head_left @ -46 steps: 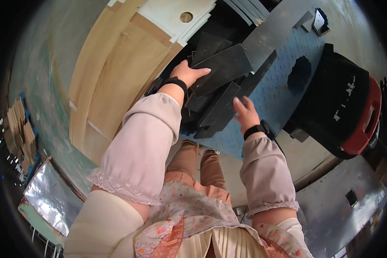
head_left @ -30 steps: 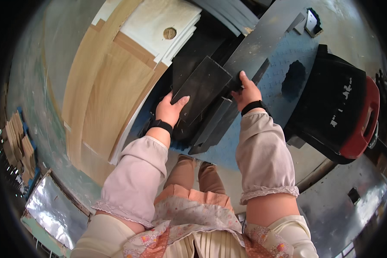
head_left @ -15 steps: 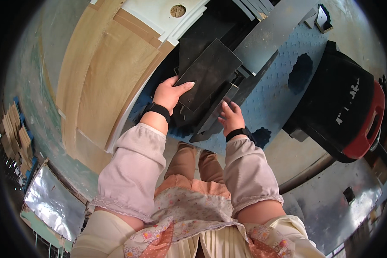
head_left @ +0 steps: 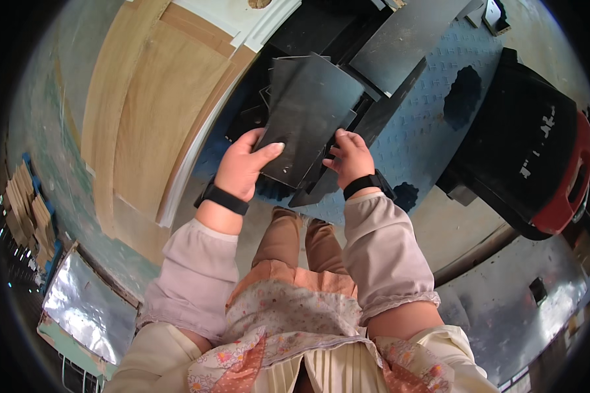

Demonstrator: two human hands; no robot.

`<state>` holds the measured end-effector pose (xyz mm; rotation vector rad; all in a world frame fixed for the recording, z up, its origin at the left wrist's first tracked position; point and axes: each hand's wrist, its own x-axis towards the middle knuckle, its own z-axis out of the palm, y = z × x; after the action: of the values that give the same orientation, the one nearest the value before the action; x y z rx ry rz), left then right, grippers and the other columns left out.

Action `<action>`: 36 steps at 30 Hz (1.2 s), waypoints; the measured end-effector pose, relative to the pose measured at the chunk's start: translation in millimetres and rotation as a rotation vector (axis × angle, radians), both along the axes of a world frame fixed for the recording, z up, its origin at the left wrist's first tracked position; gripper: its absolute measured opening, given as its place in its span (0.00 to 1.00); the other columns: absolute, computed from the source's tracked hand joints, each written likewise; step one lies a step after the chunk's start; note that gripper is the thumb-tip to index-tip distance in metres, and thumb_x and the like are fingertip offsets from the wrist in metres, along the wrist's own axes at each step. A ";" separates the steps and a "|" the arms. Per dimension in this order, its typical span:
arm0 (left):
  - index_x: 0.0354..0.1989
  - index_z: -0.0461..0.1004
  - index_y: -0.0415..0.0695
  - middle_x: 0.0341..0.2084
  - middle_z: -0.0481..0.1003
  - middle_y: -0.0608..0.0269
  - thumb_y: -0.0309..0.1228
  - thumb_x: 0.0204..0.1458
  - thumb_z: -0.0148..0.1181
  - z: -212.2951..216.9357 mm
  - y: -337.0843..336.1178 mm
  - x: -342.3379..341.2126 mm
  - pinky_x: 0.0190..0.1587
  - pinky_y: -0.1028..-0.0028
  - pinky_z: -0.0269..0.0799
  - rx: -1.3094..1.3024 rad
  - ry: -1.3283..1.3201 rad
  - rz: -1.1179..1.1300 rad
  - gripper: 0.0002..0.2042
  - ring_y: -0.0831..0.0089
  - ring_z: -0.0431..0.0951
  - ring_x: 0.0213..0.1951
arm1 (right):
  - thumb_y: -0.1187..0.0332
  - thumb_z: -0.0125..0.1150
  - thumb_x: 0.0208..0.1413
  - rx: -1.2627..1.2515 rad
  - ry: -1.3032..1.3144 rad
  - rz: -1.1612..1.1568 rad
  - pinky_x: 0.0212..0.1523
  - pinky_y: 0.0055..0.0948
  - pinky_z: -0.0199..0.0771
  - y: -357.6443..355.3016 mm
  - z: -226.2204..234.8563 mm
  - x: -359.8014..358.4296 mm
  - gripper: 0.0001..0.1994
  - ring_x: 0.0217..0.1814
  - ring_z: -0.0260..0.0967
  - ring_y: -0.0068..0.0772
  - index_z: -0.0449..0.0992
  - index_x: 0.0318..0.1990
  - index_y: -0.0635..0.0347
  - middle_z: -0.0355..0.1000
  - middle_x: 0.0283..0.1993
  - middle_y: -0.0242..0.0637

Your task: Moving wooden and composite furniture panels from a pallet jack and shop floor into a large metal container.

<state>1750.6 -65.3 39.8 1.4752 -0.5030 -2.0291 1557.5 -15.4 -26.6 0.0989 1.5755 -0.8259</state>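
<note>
A thin dark grey rectangular panel [head_left: 301, 118] lies tilted between my two hands, over a pile of similar dark boards. My left hand [head_left: 239, 167] grips its lower left edge, with the thumb on top and the fingers passing out of sight underneath. At its right edge my right hand [head_left: 352, 160] is closed, fingers curled in against the rim; what lies under those fingertips is partly hidden. A narrower dark board [head_left: 314, 190] slants below the panel, beside my right fingers.
Wooden panels [head_left: 170, 98] with a white-edged board stand along the left. A larger grey sheet [head_left: 406, 46] lies on the pile beyond. Blue textured sheeting [head_left: 432, 118] spreads to the right, near a black and red case-like object [head_left: 531, 144]. Metal-topped surfaces [head_left: 518, 301] flank me.
The panel has tilted and shifted slightly, and its face now catches more light. My left hand has moved down and left with it; my right hand has come up to its right edge.
</note>
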 end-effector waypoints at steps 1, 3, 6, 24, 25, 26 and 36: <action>0.44 0.68 0.35 0.37 0.72 0.58 0.27 0.45 0.61 -2.5 -0.5 -0.6 0.45 0.75 0.67 -0.056 -0.086 -0.067 0.17 0.71 0.72 0.39 | 0.55 0.55 0.53 -0.043 -0.163 -0.154 0.29 0.23 0.65 -1.6 -0.2 -0.7 0.16 0.30 0.63 0.24 0.67 0.42 0.56 0.64 0.34 0.28; 0.49 0.63 0.34 0.48 0.64 0.54 0.30 0.45 0.61 -31.2 4.2 6.8 0.49 0.73 0.64 -0.309 -0.633 -0.531 0.23 0.69 0.69 0.46 | 0.51 0.51 0.54 -0.019 -0.224 -0.164 0.32 0.27 0.66 1.8 0.3 -3.1 0.19 0.34 0.62 0.25 0.65 0.46 0.54 0.63 0.36 0.27; 0.59 0.51 0.36 0.52 0.60 0.49 0.33 0.33 0.70 -34.1 0.5 0.8 0.55 0.67 0.59 -0.598 -1.055 -0.776 0.44 0.62 0.62 0.53 | 0.49 0.49 0.55 -0.202 -0.374 -0.138 0.53 0.33 0.60 3.3 -3.7 -0.3 0.26 0.55 0.58 0.33 0.59 0.55 0.55 0.62 0.52 0.33; 0.55 0.57 0.40 0.46 0.68 0.57 0.23 0.34 0.63 -28.1 24.3 29.0 0.51 0.68 0.66 0.084 0.232 -0.090 0.34 0.65 0.68 0.48 | 0.75 0.64 0.34 -0.493 -0.490 0.201 0.55 0.30 0.58 9.9 20.6 37.6 0.36 0.54 0.59 0.32 0.56 0.56 0.64 0.63 0.51 0.37; 0.56 0.57 0.40 0.47 0.67 0.57 0.23 0.34 0.63 -10.5 29.1 27.4 0.51 0.68 0.66 0.060 0.267 -0.095 0.35 0.65 0.69 0.49 | 0.75 0.64 0.35 -0.542 -0.419 0.289 0.56 0.30 0.58 16.6 32.3 36.7 0.36 0.54 0.59 0.30 0.55 0.56 0.65 0.63 0.51 0.37; 0.56 0.57 0.40 0.48 0.67 0.57 0.24 0.34 0.63 3.4 39.8 27.7 0.51 0.68 0.66 0.092 0.299 -0.097 0.35 0.65 0.69 0.49 | 0.74 0.65 0.35 -0.607 -0.430 0.361 0.57 0.30 0.57 24.6 44.6 33.0 0.37 0.55 0.58 0.30 0.54 0.57 0.65 0.62 0.52 0.37; 0.55 0.56 0.39 0.48 0.65 0.58 0.22 0.40 0.60 186.7 141.1 -83.8 0.54 0.70 0.60 0.195 0.240 -0.579 0.31 0.69 0.65 0.50 | 0.71 0.58 0.38 -0.494 -0.605 -0.279 0.57 0.32 0.59 211.4 231.6 -39.9 0.30 0.56 0.61 0.35 0.62 0.54 0.66 0.65 0.53 0.40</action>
<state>1666.7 75.8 226.5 1.2580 -0.7076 -2.7332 1517.7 196.0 205.1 0.1926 0.7726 -1.2447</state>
